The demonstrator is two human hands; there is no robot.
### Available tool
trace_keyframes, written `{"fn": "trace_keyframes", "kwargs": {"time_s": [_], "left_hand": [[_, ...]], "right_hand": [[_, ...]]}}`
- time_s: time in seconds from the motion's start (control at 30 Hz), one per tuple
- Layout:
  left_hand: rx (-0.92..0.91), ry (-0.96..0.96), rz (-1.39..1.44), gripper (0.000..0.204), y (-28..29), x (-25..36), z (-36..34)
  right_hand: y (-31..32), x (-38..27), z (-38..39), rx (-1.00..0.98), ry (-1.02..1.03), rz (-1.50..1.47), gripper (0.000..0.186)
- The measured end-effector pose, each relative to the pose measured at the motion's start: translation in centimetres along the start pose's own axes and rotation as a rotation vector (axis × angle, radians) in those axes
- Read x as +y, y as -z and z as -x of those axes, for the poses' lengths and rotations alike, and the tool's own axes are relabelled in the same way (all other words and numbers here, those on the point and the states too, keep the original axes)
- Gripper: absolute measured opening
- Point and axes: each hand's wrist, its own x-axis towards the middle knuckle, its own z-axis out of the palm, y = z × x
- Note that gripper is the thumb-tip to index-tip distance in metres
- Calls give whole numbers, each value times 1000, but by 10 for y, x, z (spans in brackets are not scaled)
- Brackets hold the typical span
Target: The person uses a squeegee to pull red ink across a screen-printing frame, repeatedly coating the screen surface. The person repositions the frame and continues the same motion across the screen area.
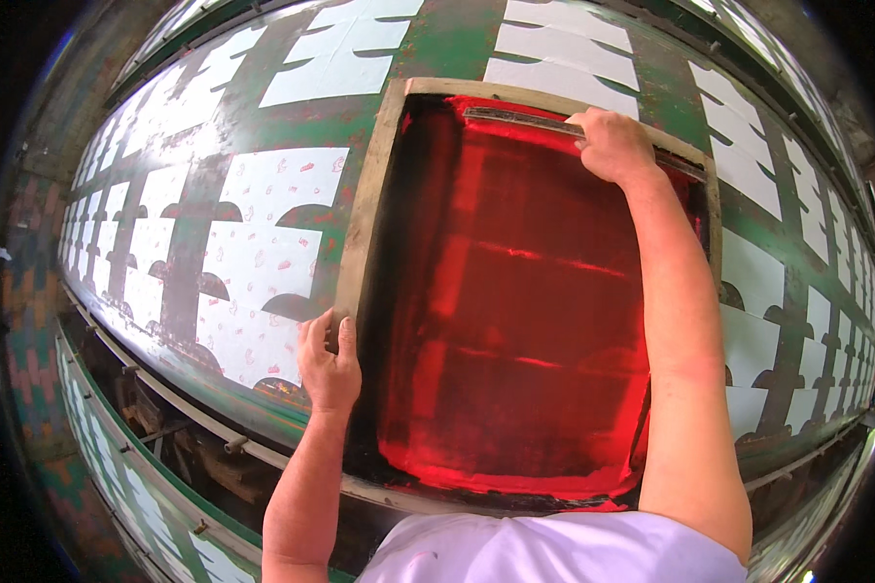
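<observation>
A wooden-framed printing screen (363,228) lies on the long green table in front of me, its mesh (544,301) smeared with wet red ink. At the far end of the screen, my right hand (614,146) is closed around a long wooden squeegee (517,120) that lies crosswise inside the frame. The right forearm covers part of the screen's right side. My left hand (331,367) is at the near part of the left frame rail, its fingers curled at the wood and the thumb pointing up. What lies beneath the screen is hidden.
White cut pieces (262,262) with small red prints lie on the green table (442,44) left of the screen. Plain white pieces (749,277) lie to the right, more beyond. A metal rail (233,447) follows the near edge, and another table (136,486) stands at lower left.
</observation>
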Motion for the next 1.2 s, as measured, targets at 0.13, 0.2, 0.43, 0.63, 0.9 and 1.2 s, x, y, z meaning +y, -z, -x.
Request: {"fn": "trace_keyframes", "kwargs": {"time_s": [0.13,0.2,0.43,0.63,0.9,1.2], "left_hand": [[-7,-4,30,34,-2,2,-8],[-3,-5,38,34,-2,3,-9],[-13,-20,45,39,-5,-4,-9],[-26,-60,41,45,-4,-8,-13],[-2,-134,24,51,-4,-14,-10],[-101,-39,-181,64,14,3,-3]], "right_hand": [[21,0,-3,-137,28,7,41],[30,-10,12,-209,13,-19,37],[46,-74,123,-303,13,-13,34],[50,-143,247,-275,51,-31,31],[58,-229,398,-268,-21,-123,23],[50,-268,484,-126,16,-190,39]]}}
